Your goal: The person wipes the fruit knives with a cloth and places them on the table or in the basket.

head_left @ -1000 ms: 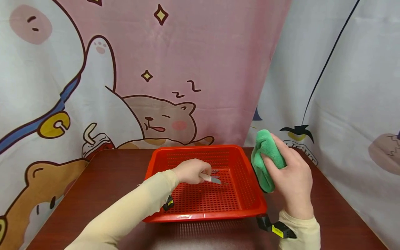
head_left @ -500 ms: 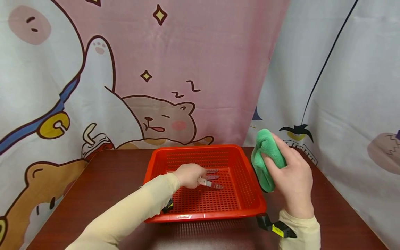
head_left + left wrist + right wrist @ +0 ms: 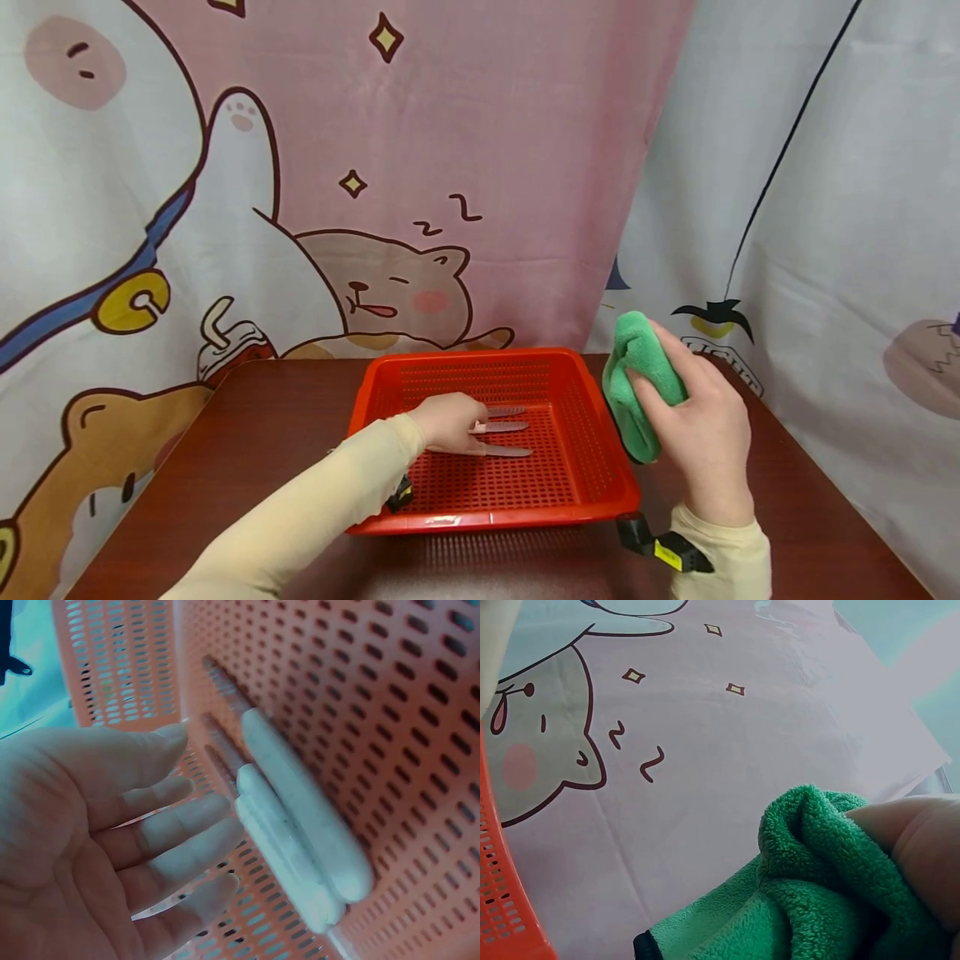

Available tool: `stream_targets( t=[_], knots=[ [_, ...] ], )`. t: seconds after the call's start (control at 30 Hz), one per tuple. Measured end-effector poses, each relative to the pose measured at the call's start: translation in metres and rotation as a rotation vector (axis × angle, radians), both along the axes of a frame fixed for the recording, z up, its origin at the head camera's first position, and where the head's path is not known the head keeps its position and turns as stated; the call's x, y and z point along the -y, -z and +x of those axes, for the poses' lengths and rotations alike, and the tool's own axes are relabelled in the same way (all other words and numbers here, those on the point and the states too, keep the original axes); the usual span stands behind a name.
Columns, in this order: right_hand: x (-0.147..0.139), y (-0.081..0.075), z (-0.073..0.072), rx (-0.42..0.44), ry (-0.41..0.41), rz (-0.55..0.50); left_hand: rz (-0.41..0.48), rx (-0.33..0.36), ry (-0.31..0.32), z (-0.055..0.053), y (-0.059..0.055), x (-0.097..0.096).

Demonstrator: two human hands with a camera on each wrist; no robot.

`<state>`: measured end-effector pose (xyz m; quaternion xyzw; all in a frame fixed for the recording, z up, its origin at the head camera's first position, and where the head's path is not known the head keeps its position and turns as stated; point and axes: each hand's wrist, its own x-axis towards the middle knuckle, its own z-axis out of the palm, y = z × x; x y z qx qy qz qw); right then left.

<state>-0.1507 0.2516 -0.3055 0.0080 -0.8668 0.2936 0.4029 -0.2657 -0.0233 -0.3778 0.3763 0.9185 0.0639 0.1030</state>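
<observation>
A red perforated plastic basket (image 3: 517, 518) stands on the table, holding three knives with pale handles. In the head view their blades point right: the nearest knife (image 3: 510, 452), the middle knife (image 3: 507, 427) and the far knife (image 3: 507, 411). My left hand (image 3: 448, 423) is inside the basket over the handles, hiding part of them. The left wrist view has its fingers extended and apart beside a white knife handle (image 3: 307, 810), gripping nothing. My right hand (image 3: 708, 425) grips a folded green cloth (image 3: 639, 392) between thumb and fingers, raised by the basket's right side.
The brown table (image 3: 277, 433) extends to both sides of the basket. Behind it hangs a cartoon-printed curtain (image 3: 525, 167) in pink and white. A black wrist camera (image 3: 671, 550) sits at the right sleeve.
My left hand has lowered a knife onto the basket floor and let go of it, beside the other two. The right hand and green cloth have stayed in place.
</observation>
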Motion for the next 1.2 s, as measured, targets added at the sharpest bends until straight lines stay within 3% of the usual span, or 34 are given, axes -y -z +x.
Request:
stream_targets(
  t=[0.13, 0.33, 0.63, 0.8, 0.97, 1.2],
  knots=[
    [0.0, 0.0, 0.001, 0.003, 0.001, 0.004, 0.034, 0.005, -0.008, -0.002, -0.01, 0.006],
    [-0.004, -0.001, 0.005, -0.012, -0.006, 0.023, 0.08, -0.043, -0.016, -0.002, -0.026, 0.017],
    [-0.03, 0.002, 0.007, 0.031, -0.001, 0.052, 0.181, -0.069, -0.028, 0.006, -0.052, 0.045],
    [-0.05, 0.008, 0.001, 0.102, -0.012, 0.114, 0.281, -0.123, -0.037, 0.011, -0.062, 0.073],
    [-0.067, 0.02, -0.009, 0.222, -0.05, 0.197, 0.345, -0.152, -0.119, 0.011, -0.065, 0.104],
    [-0.089, 0.055, -0.031, 0.425, -0.091, 0.339, 0.38, -0.181, -0.227, 0.014, -0.059, 0.143]
  ],
)
